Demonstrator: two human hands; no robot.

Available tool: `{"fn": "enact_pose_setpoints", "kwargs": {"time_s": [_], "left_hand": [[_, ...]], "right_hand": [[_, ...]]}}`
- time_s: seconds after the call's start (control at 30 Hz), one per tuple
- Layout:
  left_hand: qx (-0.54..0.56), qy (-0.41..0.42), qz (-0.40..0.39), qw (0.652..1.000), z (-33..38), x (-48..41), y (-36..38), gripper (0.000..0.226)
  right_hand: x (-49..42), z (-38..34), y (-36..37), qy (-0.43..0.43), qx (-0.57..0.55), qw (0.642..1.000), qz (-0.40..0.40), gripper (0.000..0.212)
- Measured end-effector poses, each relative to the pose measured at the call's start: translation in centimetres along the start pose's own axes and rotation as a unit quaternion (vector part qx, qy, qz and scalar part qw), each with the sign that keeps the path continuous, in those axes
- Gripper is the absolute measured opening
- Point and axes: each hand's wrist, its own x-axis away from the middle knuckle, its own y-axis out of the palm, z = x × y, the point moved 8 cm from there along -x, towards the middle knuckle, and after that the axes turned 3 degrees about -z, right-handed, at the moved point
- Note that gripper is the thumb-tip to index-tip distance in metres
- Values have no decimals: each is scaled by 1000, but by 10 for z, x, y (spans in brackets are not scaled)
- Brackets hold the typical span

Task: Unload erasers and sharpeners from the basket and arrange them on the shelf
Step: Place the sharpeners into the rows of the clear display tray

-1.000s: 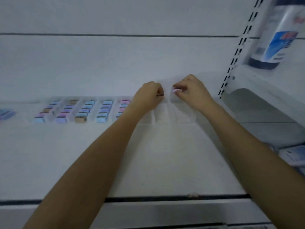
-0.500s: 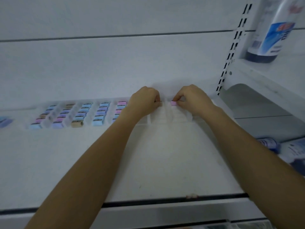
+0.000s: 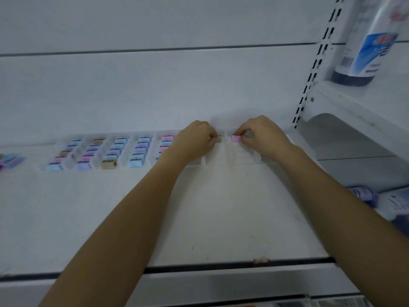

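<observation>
Tray [image 3: 241, 159] lanes hold sharpeners [image 3: 137, 151]; left hand [image 3: 194, 141], right hand [image 3: 263, 138] pinch 2 more.

Sharpeners [image 3: 115, 151] in tray [image 3: 243, 159] on shelf [image 3: 199, 218] — bottle [image 3: 365, 41] upper right.

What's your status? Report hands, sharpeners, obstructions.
Left hand pinches tan sharpener. Right hand pinches pink sharpener. Both at back of clear tray lanes. Filled rows to the left, apart from hands.

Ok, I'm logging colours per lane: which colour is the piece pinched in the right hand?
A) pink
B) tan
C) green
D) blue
A: the right hand pinches a pink piece at the back of the clear tray; the tan piece is in the left hand.
</observation>
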Motion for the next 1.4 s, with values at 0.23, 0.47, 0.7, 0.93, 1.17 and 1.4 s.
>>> {"fn": "enact_pose_setpoints", "kwargs": {"time_s": [0.23, 0.47, 0.7, 0.93, 1.17, 1.4], "left_hand": [[-13, 17, -9, 1000, 3, -1, 1, 29], [-16, 19, 39, 999, 3, 1, -22, 28], [-60, 20, 65, 996, -18, 25, -77, 29], [-139, 24, 44, 989, -59, 73, -143, 26], [-145, 3, 36, 989, -128, 156, -197, 22], [-133, -45, 10, 990, -218, 251, -206, 21]], "right_hand": [[1, 1, 0, 3, -15, 1000, 1, 19], [-3, -2, -9, 4, -27, 999, 39, 23], [-4, -40, -24, -62, -78, 993, 65, 23], [-6, -154, -10, -165, -85, 982, -23, 24], [-7, -278, 19, -208, -83, 973, -57, 23], [-16, -383, 73, -256, -71, 960, -87, 23]]}}
